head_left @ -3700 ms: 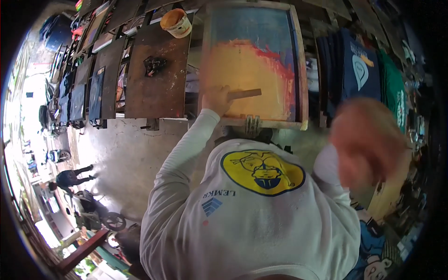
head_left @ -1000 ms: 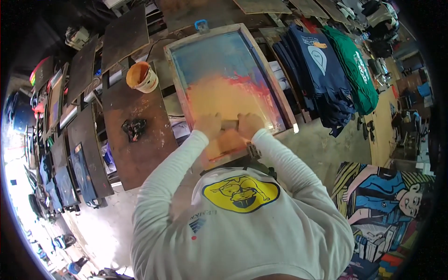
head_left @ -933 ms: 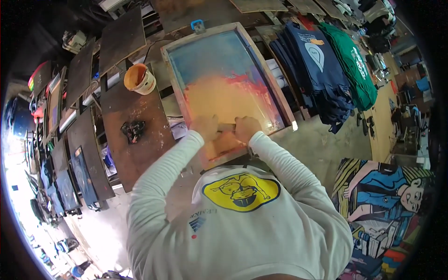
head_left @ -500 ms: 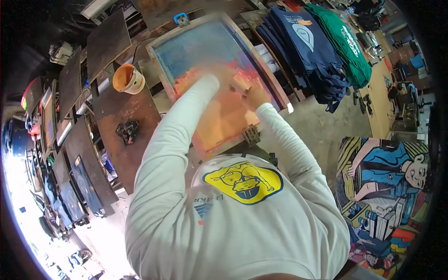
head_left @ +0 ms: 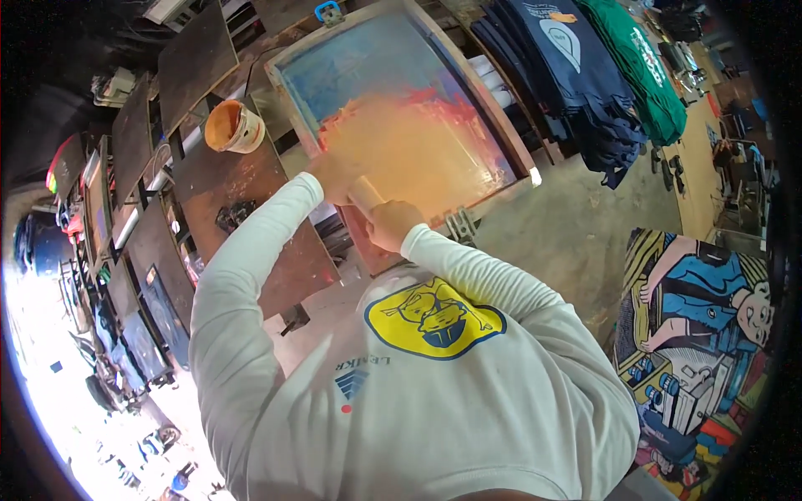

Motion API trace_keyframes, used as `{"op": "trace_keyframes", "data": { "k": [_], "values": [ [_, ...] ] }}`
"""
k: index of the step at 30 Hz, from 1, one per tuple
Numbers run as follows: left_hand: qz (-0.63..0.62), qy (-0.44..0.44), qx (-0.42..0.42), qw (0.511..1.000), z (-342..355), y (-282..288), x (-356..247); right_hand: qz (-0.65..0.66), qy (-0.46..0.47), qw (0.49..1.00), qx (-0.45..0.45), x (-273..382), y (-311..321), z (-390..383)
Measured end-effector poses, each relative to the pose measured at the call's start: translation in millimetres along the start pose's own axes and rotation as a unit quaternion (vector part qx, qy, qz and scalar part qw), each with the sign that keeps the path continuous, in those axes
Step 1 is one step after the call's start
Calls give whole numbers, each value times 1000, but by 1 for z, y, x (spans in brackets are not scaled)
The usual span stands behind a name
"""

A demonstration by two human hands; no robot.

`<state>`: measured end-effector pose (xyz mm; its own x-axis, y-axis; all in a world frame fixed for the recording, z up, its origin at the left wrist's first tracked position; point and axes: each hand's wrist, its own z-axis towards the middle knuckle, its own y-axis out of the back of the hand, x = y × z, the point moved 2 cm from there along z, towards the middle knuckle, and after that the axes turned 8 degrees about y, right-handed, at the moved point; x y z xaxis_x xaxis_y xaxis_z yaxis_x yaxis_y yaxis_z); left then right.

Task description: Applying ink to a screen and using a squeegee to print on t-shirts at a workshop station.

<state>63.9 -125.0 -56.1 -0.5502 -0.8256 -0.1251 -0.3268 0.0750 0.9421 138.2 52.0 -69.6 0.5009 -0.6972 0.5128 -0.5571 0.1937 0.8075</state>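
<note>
A wood-framed printing screen (head_left: 479, 100) lies in front of me, its mesh blue at the far end. A ragged red band crosses it, and orange ink (head_left: 401, 150) covers the nearer part. At the screen's near left corner, both my hands grip a pale squeegee (head_left: 364, 194). My left hand (head_left: 336, 177) is closed on its far left end and is slightly blurred. My right hand (head_left: 393, 224) wraps the nearer end, by the screen's near edge. The squeegee's lower edge is hidden from view.
An orange-stained bucket (head_left: 236, 127) and a dark crumpled lump (head_left: 234, 215) sit on a brown board (head_left: 284, 259) to the left. Metal hinge clamps (head_left: 459, 225) join the screen's near edge. Folded navy shirts (head_left: 576, 83) and green shirts (head_left: 643, 71) are stacked at right.
Both hands and the squeegee have moved left and toward me, from the middle of the mesh to the near left corner. More of the orange area now shows. The view has shifted slightly.
</note>
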Motion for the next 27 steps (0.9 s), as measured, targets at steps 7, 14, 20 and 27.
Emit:
{"op": "trace_keyframes", "data": {
  "k": [7, 14, 20, 27],
  "values": [
    [62, -31, 121, 990, 52, 40, -21, 16, 1, 998, -64, -58, 4, 2],
    [61, -71, 35, 995, 118, 32, -31, -31, -115, 983, -142, -94, 36, -32],
    [40, -46, -87, 994, 97, -15, -17, -64, -121, 982, -131, -70, 20, -29],
    [8, -10, -65, 998, -6, -60, 21, 16, -4, 996, -88, 3, -23, -9]
  ]
}}
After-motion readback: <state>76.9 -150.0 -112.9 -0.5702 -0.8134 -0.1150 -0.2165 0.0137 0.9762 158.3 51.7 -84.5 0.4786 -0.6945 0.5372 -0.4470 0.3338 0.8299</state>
